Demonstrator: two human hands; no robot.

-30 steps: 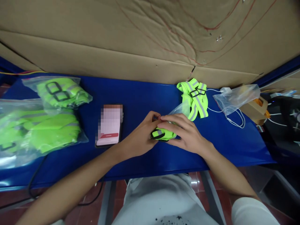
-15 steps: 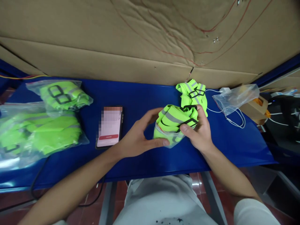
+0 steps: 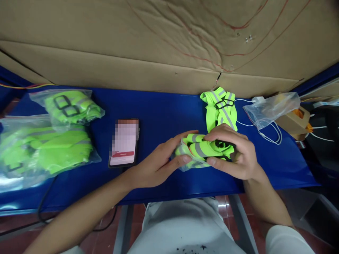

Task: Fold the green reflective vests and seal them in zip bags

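A neon-yellow reflective vest (image 3: 197, 150), made of straps with grey bands and rolled into a bundle, is between my hands above the table's front part. Its left end sits inside a clear plastic bag (image 3: 185, 164). My left hand (image 3: 164, 160) grips the bagged end, thumb in front and fingers behind. The loose end, with black buckles partly hidden, is pinched by my right hand (image 3: 238, 151), fingers over the top and thumb on the near side. Just behind lies another loose strap vest (image 3: 221, 106) with black buckles.
Bagged neon vests (image 3: 60, 146) lie at the left of the blue table (image 3: 159, 109). A phone (image 3: 124, 143) with a lit screen rests left of my hands. To the right are an empty clear bag (image 3: 272, 109), a white cable (image 3: 275, 135) and a cardboard box (image 3: 296, 120).
The bundle has tipped over, its loose end now pointing right. My right hand has moved from its far side to over its right end. My left hand still holds the bag.
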